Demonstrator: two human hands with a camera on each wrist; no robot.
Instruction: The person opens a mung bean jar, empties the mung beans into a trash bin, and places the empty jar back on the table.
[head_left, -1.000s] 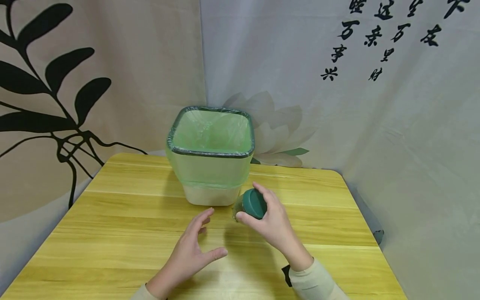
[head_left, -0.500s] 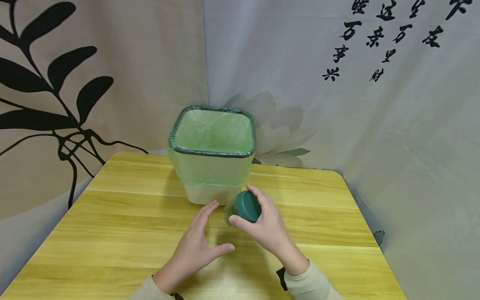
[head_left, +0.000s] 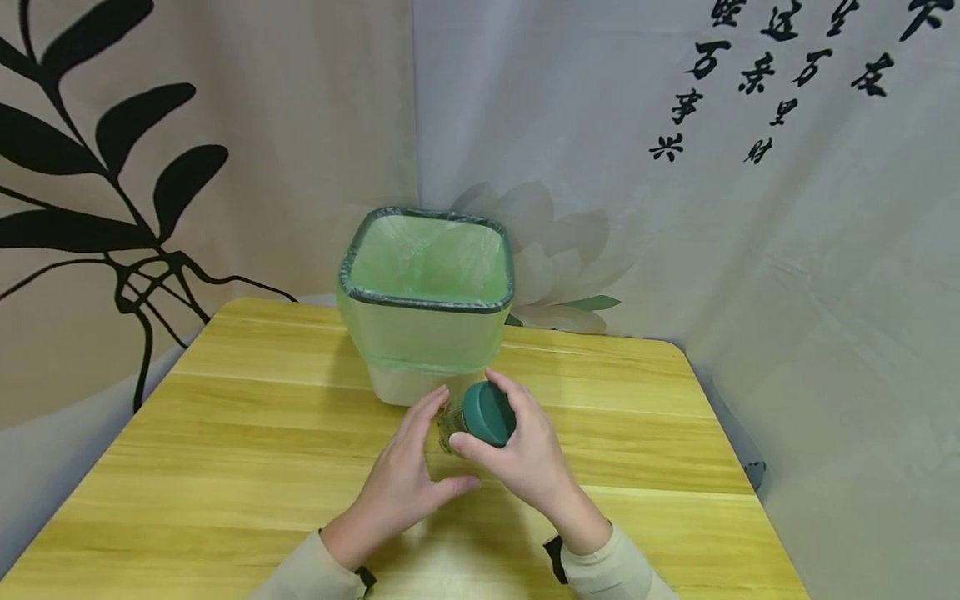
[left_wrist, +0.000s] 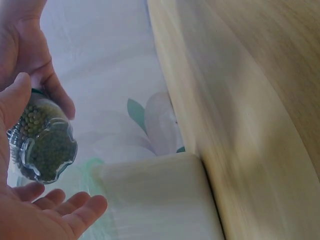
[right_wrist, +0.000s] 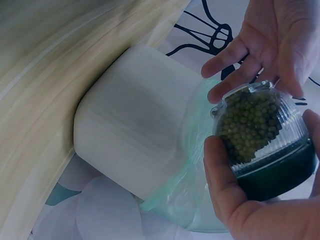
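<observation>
- Currently, the jar (right_wrist: 260,132) sits in the right hand (head_left: 528,458), pinched between thumb and fingers around its green lid (head_left: 489,413); small round green beans (right_wrist: 247,120) show through the clear side.
- From the right hand, the jar's body points away toward the left hand (head_left: 397,479), so its long axis runs across the space between the two hands, lid on the right hand's side and bottom on the left's.
- That axis is tilted: the jar is neither upright nor flat, and it is held clear of the table (head_left: 225,467) below the hands.
- The left hand is spread wide, thumb well apart from the fingers, palm turned to the jar; it grips nothing.
- Of the two, the right hand has the lid end, while the left is the nearer to the bottom end, its fingertips just beside the glass. Whether they touch it I cannot tell.
- Ahead of both hands, beyond the jar, stands the bin (right_wrist: 130,115), lined with a thin green bag (head_left: 420,337). The bin's opening lies farther forward and higher than the left fingertips in the head view.
</observation>
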